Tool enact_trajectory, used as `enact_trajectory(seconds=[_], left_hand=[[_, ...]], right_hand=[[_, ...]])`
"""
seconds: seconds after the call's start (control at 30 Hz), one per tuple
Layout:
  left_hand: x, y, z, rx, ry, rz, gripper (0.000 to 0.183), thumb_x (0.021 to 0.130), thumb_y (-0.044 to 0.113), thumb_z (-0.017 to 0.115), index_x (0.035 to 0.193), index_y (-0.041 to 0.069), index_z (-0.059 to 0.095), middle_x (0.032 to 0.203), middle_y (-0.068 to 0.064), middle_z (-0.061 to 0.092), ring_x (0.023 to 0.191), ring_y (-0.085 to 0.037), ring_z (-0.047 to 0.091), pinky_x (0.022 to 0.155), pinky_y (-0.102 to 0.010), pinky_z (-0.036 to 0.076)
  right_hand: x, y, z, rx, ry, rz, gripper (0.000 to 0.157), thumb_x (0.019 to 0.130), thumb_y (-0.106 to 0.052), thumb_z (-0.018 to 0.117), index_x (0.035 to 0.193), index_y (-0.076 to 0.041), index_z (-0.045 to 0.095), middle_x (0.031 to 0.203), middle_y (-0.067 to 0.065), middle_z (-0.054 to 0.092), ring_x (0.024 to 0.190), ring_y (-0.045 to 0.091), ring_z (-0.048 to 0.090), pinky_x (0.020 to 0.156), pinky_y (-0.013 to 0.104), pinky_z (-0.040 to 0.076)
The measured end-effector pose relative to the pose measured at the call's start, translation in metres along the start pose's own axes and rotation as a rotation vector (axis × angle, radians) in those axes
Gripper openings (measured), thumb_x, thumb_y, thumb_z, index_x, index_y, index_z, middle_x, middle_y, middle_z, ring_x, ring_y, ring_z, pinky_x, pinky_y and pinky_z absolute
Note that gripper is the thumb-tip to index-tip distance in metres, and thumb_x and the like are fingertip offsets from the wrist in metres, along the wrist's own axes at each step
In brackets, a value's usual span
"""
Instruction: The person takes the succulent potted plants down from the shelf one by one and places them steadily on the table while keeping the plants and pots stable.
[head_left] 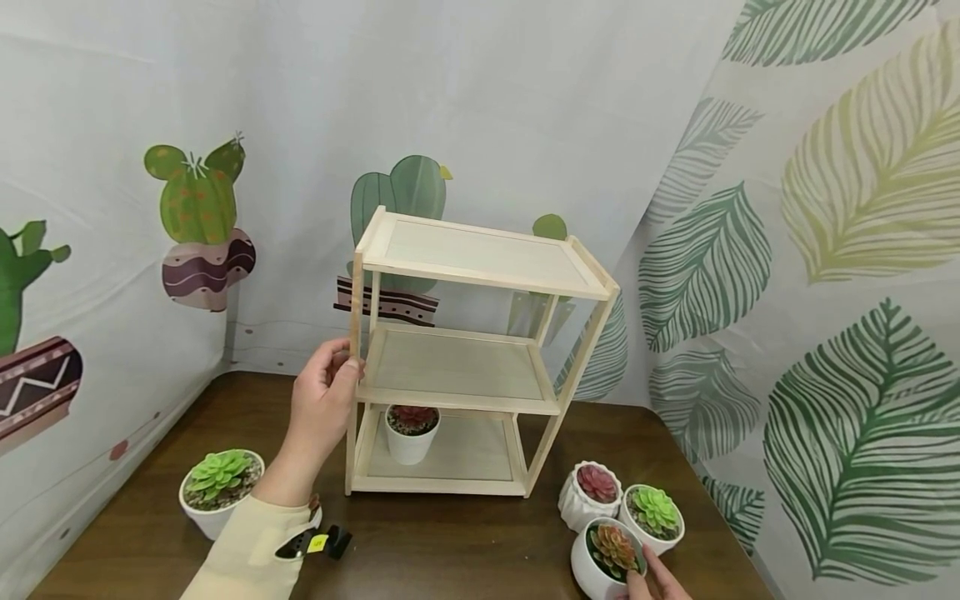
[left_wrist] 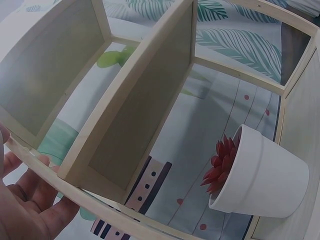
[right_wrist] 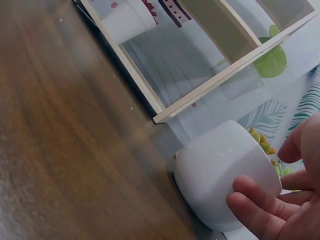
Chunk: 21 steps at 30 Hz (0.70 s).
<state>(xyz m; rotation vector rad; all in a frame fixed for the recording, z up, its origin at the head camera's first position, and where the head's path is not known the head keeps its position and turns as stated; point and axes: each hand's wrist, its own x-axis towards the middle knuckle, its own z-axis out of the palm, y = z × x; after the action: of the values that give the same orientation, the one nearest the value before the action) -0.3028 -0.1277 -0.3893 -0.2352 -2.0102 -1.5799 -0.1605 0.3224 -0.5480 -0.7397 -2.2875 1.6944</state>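
Note:
My left hand (head_left: 324,402) grips the left front post of a pale wooden three-tier shelf (head_left: 453,400), thumb at the middle tier's height. A white pot with a dark red succulent (head_left: 412,435) stands on the bottom tier, toward the left; the left wrist view shows it sideways. At the lower right, my right hand (head_left: 660,581) holds the rim and side of a round white pot with an orange-brown succulent (right_wrist: 220,175), which rests on the table. The head view cuts off most of that hand.
Close behind the held pot stand a ribbed white pot with a pink-red succulent (head_left: 592,495) and a white pot with a green succulent (head_left: 653,515). Another green succulent pot (head_left: 219,490) sits left on the brown table (head_left: 420,550). Patterned curtains (head_left: 495,108) enclose the table.

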Motion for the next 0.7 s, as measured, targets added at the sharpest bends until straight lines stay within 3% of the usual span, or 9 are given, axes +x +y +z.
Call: enact_trajectory(seconds=[0.07,0.27,0.6,0.7], left_hand=[[0.000,-0.001,0.000,-0.003,-0.001,0.003,0.030,0.105,0.020,0.047,0.128,0.009,0.063,0.102,-0.017,0.069,0.087,-0.019,0.063,0.069,-0.022,0.046],[0.001,-0.003,0.000,-0.007,-0.006,0.000,0.030,0.105,0.020,0.048,0.128,0.008,0.063,0.104,-0.017,0.070,0.088,-0.012,0.063,0.070,-0.021,0.047],[0.002,-0.002,-0.001,-0.001,-0.011,-0.011,0.030,0.105,0.021,0.048,0.129,0.009,0.063,0.105,-0.016,0.070,0.092,-0.021,0.065,0.072,-0.021,0.048],[0.002,-0.002,-0.001,0.001,-0.015,-0.013,0.031,0.105,0.020,0.048,0.130,0.008,0.062,0.105,-0.016,0.070,0.092,-0.022,0.064,0.072,-0.021,0.048]], right_hand=[[-0.001,-0.001,0.001,0.003,0.015,0.003,0.076,0.092,-0.025,0.062,0.152,0.014,0.034,0.081,0.018,0.076,0.068,0.016,0.071,0.058,0.030,0.058],[-0.004,0.001,0.003,0.060,0.052,-0.040,0.070,0.091,-0.016,0.059,0.150,0.014,0.036,0.078,0.014,0.075,0.061,0.008,0.067,0.055,0.026,0.057],[-0.007,-0.004,-0.004,0.085,0.048,-0.057,0.071,0.092,-0.018,0.054,0.151,0.014,0.035,0.068,0.010,0.072,0.057,0.013,0.068,0.052,0.031,0.057],[-0.007,-0.011,-0.007,0.033,0.083,-0.066,0.065,0.094,-0.021,0.052,0.148,0.014,0.040,0.078,0.016,0.075,0.059,0.013,0.068,0.053,0.031,0.056]])
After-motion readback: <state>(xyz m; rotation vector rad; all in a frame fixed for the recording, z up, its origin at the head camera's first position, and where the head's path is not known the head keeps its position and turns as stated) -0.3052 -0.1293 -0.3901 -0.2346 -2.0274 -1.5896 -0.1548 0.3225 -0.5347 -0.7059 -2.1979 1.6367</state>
